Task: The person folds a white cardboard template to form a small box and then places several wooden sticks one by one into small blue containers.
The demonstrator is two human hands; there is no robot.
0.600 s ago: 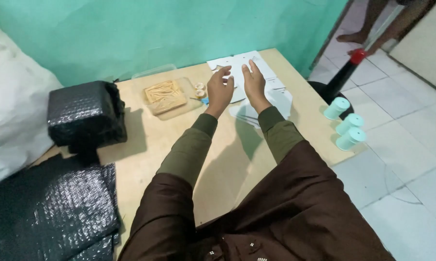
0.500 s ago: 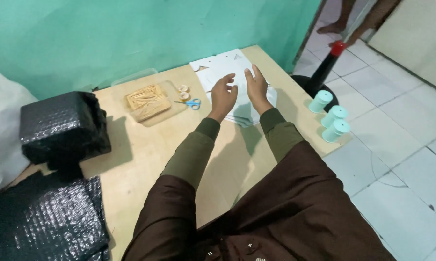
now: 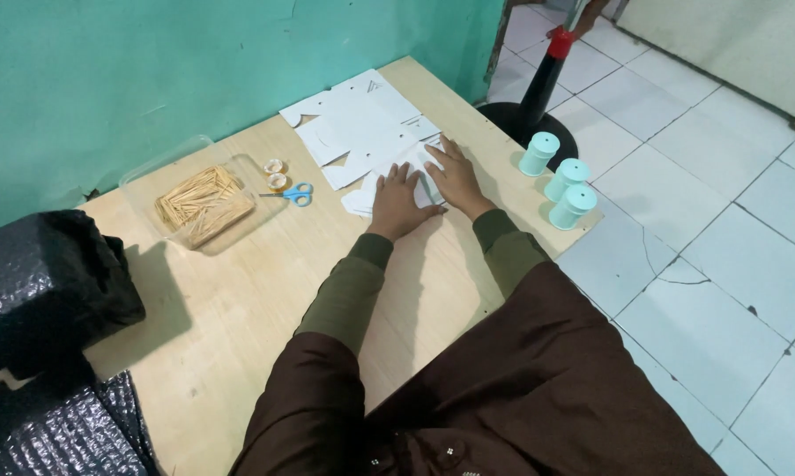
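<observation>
Head view: left hand (image 3: 397,203) and right hand (image 3: 453,176) press flat, fingers spread, on white paper (image 3: 415,165) near the table's (image 3: 239,300) far right edge, bare wood nearer.

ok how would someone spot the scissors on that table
Start at the clear plastic tray of pale sticks by the green wall. Just right of it, two small tape rolls sit above the scissors, the only blue-handled thing on the wooden table.

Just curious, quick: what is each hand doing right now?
Left hand: open, flat on the white cut paper sheets.
Right hand: open, flat on the same sheets, holding nothing.
</observation>
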